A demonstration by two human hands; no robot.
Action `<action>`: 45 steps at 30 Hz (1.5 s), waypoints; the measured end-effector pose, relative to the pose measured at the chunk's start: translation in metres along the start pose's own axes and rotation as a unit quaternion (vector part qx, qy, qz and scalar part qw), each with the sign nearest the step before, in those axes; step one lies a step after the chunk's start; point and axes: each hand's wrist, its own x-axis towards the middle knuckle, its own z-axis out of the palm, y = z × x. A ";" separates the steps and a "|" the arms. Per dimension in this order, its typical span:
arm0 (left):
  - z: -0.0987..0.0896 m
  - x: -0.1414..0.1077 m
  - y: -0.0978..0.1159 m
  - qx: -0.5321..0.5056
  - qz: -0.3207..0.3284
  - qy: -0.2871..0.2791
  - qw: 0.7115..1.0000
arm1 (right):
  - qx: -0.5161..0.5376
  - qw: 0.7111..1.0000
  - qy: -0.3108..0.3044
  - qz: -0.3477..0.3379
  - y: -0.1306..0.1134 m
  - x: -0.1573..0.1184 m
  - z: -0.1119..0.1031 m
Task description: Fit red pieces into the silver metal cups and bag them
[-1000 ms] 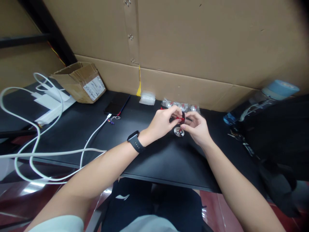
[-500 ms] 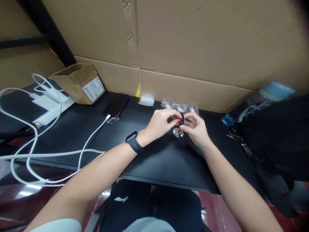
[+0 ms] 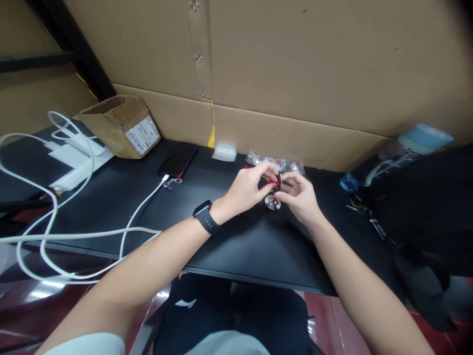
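Head view: red piece [image 3: 274, 183] in left hand [image 3: 248, 191]

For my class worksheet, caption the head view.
Left hand and right hand handling a red part by a silver disc, black desk below.

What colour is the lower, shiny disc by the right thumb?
Silver disc, red near its centre; head view.

1 head-worn camera looks forward and down at the black desk [image 3: 251, 251] from close above.
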 end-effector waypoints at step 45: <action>0.020 -0.009 0.001 -0.115 -0.163 0.067 0.978 | -0.034 0.998 0.045 0.007 -0.007 0.003 0.004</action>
